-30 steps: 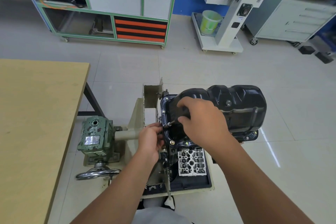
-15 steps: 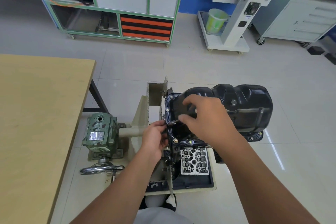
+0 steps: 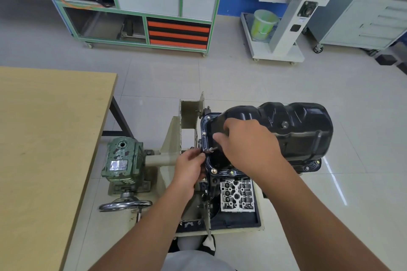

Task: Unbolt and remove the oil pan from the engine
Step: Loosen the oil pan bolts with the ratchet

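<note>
The black oil pan (image 3: 293,130) sits bolted on the upturned engine (image 3: 236,196), which is mounted on a cream stand (image 3: 174,138) beside the wooden counter (image 3: 48,138). The right hand (image 3: 248,145) lies over the pan's near-left part, hiding much of the flange there; its fingers curl round a slim metal tool (image 3: 213,149) whose tip meets the flange edge, though the handle is buried in the palm and cannot be made out. The left hand (image 3: 190,166) pinches at that same tip; what it holds is too small to tell. Several bolts (image 3: 214,170) show along the visible flange. The green gearbox (image 3: 122,160) and its handwheel (image 3: 125,204) stand left of the stand.
</note>
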`<state>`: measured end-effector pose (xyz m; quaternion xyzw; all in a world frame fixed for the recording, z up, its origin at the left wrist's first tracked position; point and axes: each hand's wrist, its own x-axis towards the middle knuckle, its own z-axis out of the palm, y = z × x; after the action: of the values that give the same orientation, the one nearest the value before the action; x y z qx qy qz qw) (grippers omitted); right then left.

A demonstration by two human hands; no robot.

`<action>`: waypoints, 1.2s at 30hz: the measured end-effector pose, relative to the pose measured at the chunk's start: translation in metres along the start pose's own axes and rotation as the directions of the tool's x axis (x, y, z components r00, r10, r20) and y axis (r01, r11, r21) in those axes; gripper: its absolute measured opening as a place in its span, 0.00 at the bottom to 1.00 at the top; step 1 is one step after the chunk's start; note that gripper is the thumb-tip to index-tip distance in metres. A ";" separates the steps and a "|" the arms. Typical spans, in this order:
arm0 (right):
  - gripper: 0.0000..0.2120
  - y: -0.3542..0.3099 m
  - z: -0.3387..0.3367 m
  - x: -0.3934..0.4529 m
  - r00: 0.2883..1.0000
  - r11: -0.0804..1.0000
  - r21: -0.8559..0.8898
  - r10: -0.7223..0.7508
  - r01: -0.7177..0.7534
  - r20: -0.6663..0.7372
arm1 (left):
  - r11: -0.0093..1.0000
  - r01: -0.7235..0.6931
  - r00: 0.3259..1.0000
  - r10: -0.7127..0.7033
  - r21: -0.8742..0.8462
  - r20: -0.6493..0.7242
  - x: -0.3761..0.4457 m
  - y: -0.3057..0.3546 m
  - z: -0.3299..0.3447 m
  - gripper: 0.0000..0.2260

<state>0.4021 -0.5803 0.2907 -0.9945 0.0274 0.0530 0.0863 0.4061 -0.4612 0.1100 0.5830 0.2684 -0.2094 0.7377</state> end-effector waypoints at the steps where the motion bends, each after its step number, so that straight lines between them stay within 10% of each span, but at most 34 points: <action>1: 0.11 -0.002 0.000 0.000 1.000 1.000 -0.013 -0.029 0.029 -0.009 | 0.995 -0.070 0.997 0.071 0.067 -0.019 0.001 -0.001 0.001 0.10; 18: 0.14 -0.013 -0.001 -0.002 0.973 0.975 0.008 -0.223 0.223 0.051 | 0.928 -0.133 0.991 0.134 0.347 0.020 0.013 -0.001 0.001 0.13; 23: 0.14 -0.007 -0.003 0.012 1.000 0.999 0.036 -0.002 0.001 0.028 | 0.917 -0.108 0.994 0.103 0.385 0.032 0.013 0.006 0.005 0.08; 36: 0.13 0.002 -0.007 0.031 0.996 0.999 -0.003 -0.049 0.050 0.072 | 0.927 0.071 0.992 -0.103 0.369 0.069 0.018 0.020 -0.001 0.08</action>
<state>0.4336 -0.5851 0.2940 -0.9925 -0.0006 0.0868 0.0859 0.4327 -0.4555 0.1134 0.6879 0.2179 -0.3134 0.6173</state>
